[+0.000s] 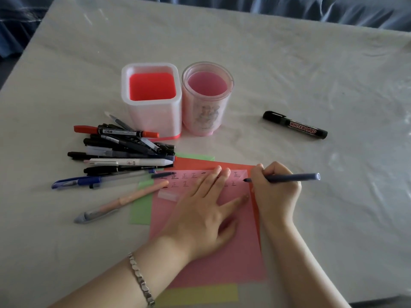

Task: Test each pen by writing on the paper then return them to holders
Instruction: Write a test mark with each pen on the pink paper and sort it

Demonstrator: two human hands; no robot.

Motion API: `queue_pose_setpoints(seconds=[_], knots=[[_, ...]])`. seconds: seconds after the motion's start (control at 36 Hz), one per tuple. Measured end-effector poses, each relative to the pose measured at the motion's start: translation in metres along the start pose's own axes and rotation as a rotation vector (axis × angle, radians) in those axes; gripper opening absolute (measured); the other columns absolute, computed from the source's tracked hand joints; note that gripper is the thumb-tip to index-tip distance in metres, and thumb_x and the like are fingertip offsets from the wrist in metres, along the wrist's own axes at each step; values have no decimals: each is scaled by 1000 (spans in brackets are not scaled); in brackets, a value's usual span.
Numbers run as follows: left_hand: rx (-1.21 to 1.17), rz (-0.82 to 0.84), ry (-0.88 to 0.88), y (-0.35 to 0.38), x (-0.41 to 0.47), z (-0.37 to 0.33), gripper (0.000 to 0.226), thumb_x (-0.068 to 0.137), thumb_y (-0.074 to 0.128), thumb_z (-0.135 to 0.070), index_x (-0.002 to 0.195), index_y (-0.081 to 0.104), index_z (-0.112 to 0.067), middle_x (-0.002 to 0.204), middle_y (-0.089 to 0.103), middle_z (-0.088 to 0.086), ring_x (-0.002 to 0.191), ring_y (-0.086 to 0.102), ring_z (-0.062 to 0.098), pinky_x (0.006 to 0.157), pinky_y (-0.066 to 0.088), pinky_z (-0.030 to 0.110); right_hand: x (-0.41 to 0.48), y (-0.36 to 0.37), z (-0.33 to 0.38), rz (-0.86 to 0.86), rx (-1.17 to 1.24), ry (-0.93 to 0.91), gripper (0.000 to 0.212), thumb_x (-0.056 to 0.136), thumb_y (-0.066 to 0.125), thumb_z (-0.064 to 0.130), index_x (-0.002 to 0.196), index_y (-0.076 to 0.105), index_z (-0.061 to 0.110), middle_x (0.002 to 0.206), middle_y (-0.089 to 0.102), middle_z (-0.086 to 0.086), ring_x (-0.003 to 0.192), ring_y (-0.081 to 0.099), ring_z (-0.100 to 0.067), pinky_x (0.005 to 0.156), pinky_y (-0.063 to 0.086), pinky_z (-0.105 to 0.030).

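Grip clamped on a dark pen (291,177), the right hand (275,192) sets its tip at the right edge of the pink paper (222,263), pinned by the flat left hand (200,216). Testing appears under way; the next move is probably to the holders (153,116) beyond the paper.

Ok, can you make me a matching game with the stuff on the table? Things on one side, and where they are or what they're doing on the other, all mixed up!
Things:
1. square holder
2. whiteboard marker
3. left hand
4. right hand

Matches:
A. lies by itself on the table
B. presses flat on the pink paper
C. grips a dark blue pen
D. stands empty, red inside

Pairs: 1-D, 2-A, 3-B, 4-C.
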State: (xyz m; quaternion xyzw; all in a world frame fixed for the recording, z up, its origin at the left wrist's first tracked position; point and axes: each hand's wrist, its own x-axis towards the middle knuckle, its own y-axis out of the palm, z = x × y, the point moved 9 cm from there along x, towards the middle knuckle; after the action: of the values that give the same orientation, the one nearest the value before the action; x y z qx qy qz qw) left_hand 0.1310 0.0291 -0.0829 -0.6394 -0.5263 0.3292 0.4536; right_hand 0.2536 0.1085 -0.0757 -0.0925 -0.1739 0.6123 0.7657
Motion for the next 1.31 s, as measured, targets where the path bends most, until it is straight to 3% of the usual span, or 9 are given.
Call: queue_pose_setpoints(seconds=[0.17,0.58,0.78,0.92,1.31], knots=[[-2,8,-2,0,0,-1,45,82,41,-43,122,60,-32,139,44,22,132,38,35,112,10,34,0,1,0,9,1,-8,40,78,61,2,47,37,9,40,38,8,41,36,-7,44,28,-14],[16,1,-2,0,0,0,45,82,41,-42,121,62,-32,138,45,22,131,39,35,110,16,36,0,0,1,-7,-29,-11,38,77,62,3,48,36,5,45,39,1,43,34,-10,44,28,-18],[12,4,1,0,0,-1,45,81,41,-43,119,62,-31,137,46,23,130,41,37,108,19,38,0,-2,0,-4,-4,-3,42,77,60,0,47,34,12,38,38,9,39,36,-5,44,27,-13],[13,-2,3,-2,0,-1,45,81,42,-42,120,62,-31,137,46,23,130,41,36,109,18,37,0,0,0,6,-16,9,38,75,60,0,49,33,4,41,36,5,42,31,-7,45,27,-17],[14,8,0,0,0,-1,46,82,41,-43,121,61,-31,139,44,22,131,39,36,108,19,38,-2,-2,0,-10,-11,18,37,71,58,-4,49,30,4,45,30,1,44,27,-8,43,23,-16]])
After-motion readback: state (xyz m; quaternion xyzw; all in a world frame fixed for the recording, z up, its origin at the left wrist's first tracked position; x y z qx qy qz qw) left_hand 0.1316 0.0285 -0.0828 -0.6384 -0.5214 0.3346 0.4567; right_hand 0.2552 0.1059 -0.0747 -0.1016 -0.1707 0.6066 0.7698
